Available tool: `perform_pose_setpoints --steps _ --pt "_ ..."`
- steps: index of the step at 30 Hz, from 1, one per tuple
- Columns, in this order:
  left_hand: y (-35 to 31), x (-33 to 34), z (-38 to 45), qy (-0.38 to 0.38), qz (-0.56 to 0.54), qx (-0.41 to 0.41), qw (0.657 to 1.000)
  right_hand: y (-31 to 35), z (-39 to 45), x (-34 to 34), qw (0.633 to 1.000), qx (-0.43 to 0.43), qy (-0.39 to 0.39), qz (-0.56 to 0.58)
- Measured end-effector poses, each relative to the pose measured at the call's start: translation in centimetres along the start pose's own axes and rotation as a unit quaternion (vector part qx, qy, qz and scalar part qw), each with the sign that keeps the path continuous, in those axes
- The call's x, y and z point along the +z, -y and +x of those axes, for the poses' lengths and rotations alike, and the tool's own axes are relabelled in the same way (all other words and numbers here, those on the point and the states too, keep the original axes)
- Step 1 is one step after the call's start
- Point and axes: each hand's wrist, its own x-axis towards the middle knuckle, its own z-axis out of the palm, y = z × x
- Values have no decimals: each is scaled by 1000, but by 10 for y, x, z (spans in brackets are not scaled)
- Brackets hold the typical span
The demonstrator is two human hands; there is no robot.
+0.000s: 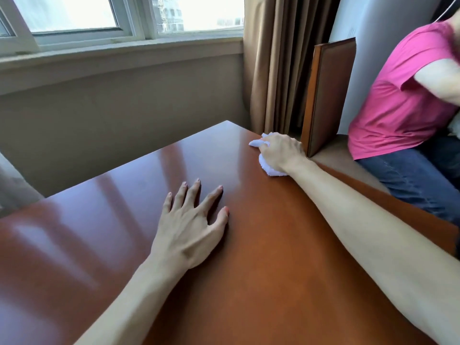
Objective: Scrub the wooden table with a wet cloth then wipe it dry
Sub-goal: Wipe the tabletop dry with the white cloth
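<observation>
Both hands are on the tabletop. The left hand [191,220] lies flat near the middle of the wooden table [261,270], palm down, fingers straight and spread, holding nothing. The right hand [280,151] reaches to the far right corner, where its curled fingers grasp a bunched white cloth [267,166] and press it against the wood close to the edge; white folds show beyond the fingers and under the heel of the hand.

The table is a glossy reddish-brown, smooth enough to mirror the window [99,16] as pale streaks across its left half. Whether the surface is wet or dry cannot be told from the sheen.

Behind the table runs a beige wall under a wide sill [119,53], with white window frames above it and bright daylight outside. A brown curtain [281,63] hangs at the window's right side, down past the table's far corner. Just beside the cloth stands the wooden side panel [326,95] of an upholstered seat [333,153], where another person sits in a pink T-shirt [398,100] and blue jeans [418,175].

No writing, brand or label can be read anywhere.
</observation>
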Motion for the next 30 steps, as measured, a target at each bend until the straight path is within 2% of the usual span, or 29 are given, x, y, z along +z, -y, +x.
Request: perform_pose_setpoints --steps 3,6,9,14,19,23,27,30 --pt "1 0 1 -7 -2 -8 1000 0 28 2 1000 5 0 -12" --pt "2 1 2 -6 -2 -4 1000 3 11 2 1000 -11 14 -19" --pt "0 0 1 -2 -2 -2 1000 8 -49 -1 998 -52 25 -18" --pt "-1 -5 -2 12 -2 4 1000 18 -199 -8 993 -112 31 -1" --pt "-2 -10 -5 15 4 6 1000 17 -307 -11 987 -157 8 22" --pt "-2 -8 -6 11 0 7 1000 16 -266 -21 990 -138 29 22" --pt "0 -3 -3 2 -3 9 1000 -4 -158 -20 998 -49 11 29" --pt "1 1 -1 -12 -8 -1 1000 -17 -73 -15 1000 -25 -4 13"
